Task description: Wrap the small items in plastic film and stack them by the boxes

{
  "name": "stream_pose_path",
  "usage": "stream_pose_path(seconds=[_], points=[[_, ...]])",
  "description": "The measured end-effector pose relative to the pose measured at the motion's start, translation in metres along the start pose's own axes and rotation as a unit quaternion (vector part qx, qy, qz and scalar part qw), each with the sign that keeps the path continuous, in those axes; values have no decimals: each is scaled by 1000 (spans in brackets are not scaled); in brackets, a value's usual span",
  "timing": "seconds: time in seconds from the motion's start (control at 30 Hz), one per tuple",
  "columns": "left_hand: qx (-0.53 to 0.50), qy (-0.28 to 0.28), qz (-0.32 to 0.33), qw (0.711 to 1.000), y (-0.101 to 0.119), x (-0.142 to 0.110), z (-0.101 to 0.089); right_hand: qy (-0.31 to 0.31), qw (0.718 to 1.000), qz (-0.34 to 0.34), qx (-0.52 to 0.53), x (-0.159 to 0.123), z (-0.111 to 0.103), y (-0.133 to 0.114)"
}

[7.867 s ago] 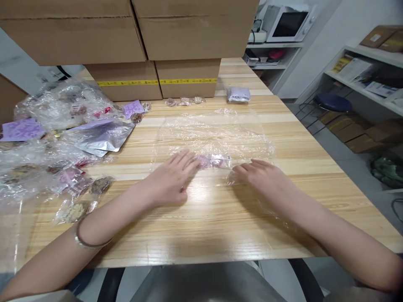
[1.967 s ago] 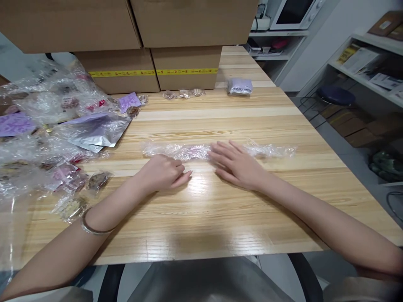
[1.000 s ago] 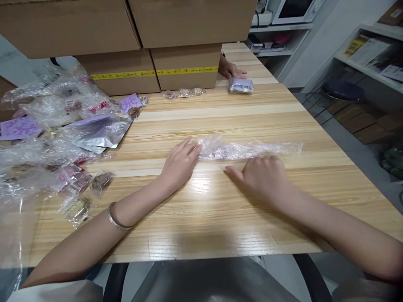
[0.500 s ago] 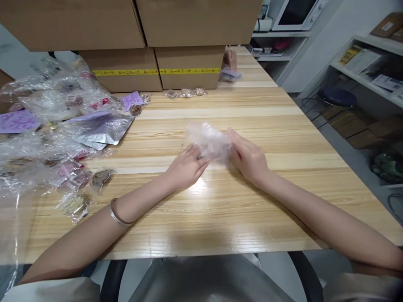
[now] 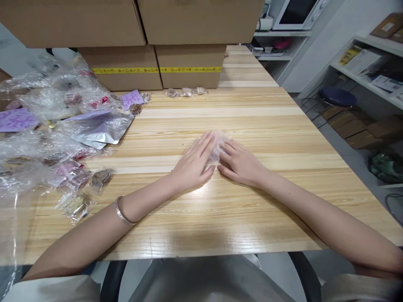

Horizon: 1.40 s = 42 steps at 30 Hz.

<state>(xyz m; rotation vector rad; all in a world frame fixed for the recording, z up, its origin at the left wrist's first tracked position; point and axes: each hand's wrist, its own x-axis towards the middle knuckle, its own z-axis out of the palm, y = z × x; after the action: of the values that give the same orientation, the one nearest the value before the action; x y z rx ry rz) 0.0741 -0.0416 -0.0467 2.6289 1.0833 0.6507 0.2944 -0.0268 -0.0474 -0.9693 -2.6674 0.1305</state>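
A small bundle of crumpled clear plastic wrap (image 5: 218,147) lies on the wooden table (image 5: 189,222), between my hands. Its pinkish contents are hidden by the wrap and my fingers. My left hand (image 5: 195,161) lies flat over the bundle's left side, fingers stretched out. On the right side, my right hand (image 5: 239,161) rests its slightly bent, parted fingers against the wrap. Both hands are open and touch the bundle without closing round it.
At the left lies a heap of plastic-wrapped packets (image 5: 69,94) with silver pouches (image 5: 103,128) and purple cards (image 5: 132,99). Cardboard boxes (image 5: 189,58) are stacked at the back, with several small wrapped pieces (image 5: 187,92) before them. Shelves (image 5: 371,54) stand beyond the table's right edge.
The plastic film, first spread wide, was rolled into a long strip and then gathered into a small bundle. Another person's hand took the purple-and-silver packet from the back right, behind the boxes.
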Motion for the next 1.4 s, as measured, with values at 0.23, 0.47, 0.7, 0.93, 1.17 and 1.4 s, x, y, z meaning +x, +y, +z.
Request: stream_pose_path(seconds=[0.23,0.47,0.7,0.93,1.17,1.4], points=[[26,-100,26,994,-13,15,-5,146,980,47,130,-9,0,11],[-113,-73,52,990,-42,18,-17,36,994,-36,102,-3,-8,22],[-501,86,-181,842,-35,22,-9,34,916,151,371,-5,-14,5],[-466,175,-273,823,-38,23,-3,130,809,315,480,5,0,24],[-422,168,-274,848,-53,16,-12,199,838,505,56,63,1,159],[-383,142,-257,876,-46,11,-11,203,803,560,-24,155,13,205]])
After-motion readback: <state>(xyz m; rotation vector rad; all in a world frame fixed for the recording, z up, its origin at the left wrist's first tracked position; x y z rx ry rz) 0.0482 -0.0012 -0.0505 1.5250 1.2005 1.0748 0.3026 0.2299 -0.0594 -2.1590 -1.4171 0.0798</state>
